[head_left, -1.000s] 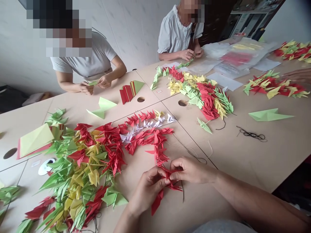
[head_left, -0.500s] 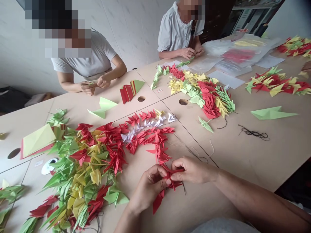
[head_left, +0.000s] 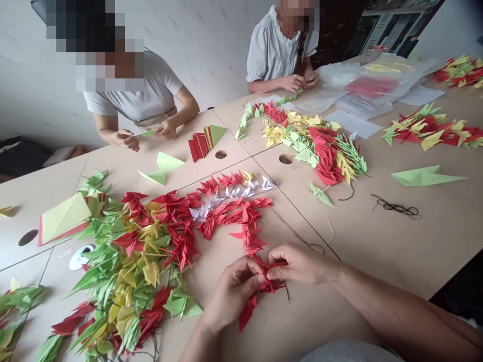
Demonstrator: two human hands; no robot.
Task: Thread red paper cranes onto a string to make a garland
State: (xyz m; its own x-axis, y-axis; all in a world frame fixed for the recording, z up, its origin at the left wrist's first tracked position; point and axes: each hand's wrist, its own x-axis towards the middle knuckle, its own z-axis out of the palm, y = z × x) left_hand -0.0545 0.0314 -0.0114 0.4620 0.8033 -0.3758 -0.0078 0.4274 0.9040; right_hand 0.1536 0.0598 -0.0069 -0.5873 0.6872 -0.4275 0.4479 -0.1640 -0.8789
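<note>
Both hands pinch a red folded paper crane (head_left: 248,310) near the front of the table. My left hand (head_left: 233,289) grips it from the left, thumb and fingertips closed. Opposite it, my right hand (head_left: 296,264) pinches the crane's other side; the fingertips partly hide its folds. A string of red paper cranes (head_left: 251,229) runs up the table from just beyond my hands. A dark thread end (head_left: 288,291) hangs beside the right hand's fingers. White paper cranes (head_left: 234,192) lie in a row farther back.
A large heap of green, yellow and red cranes (head_left: 124,271) lies left. Another crane cluster (head_left: 320,141) sits beyond, near a table hole (head_left: 286,159). Black thread (head_left: 398,207) and a green folded sheet (head_left: 428,176) lie right. Two people sit across the table (head_left: 377,256).
My hands stay nearly in place on the red crane. The person at far left has moved their hands apart, with a green paper piece showing between them. The view has shifted slightly.
</note>
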